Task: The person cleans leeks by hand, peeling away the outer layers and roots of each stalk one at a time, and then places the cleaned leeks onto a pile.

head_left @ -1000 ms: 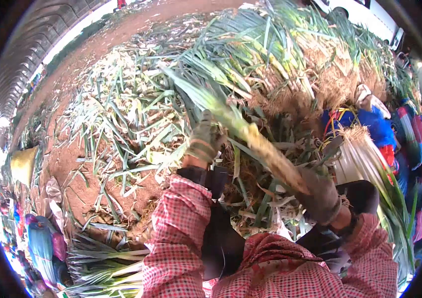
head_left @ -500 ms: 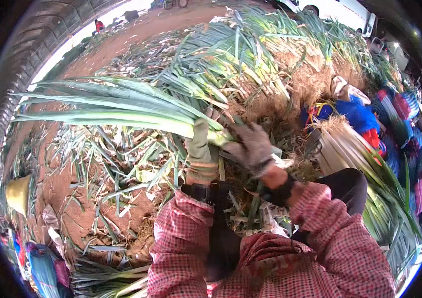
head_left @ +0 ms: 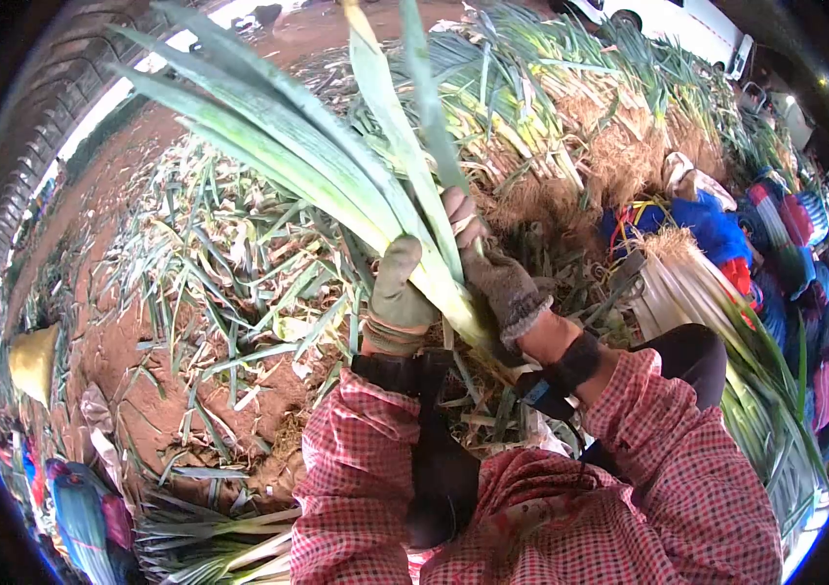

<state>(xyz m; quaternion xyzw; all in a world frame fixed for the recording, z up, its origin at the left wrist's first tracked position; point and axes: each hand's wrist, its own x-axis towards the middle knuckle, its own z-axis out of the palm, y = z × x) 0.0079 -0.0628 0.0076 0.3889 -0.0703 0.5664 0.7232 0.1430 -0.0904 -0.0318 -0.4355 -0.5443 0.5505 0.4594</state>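
A leek with long green leaves slants from upper left to its pale base near my lap. My gloved left hand is closed around its stem, thumb laid along the near side. My gloved right hand is closed on an outer leaf of the same leek, which stands apart from the other leaves and points upward. Part of the right fingers is hidden behind the leaf. The root end of the leek lies under my right wrist.
Loose trimmed leaves litter the red soil ahead and left. A long heap of rooted leeks stretches across the back. Beside my right knee lies a stack of cleaned leeks, near blue netting. A white vehicle stands far back.
The leek has swung from nearly level to a steeper slant, leaves rising. My right hand has moved from the root end up onto an outer leaf, now split away from the others.
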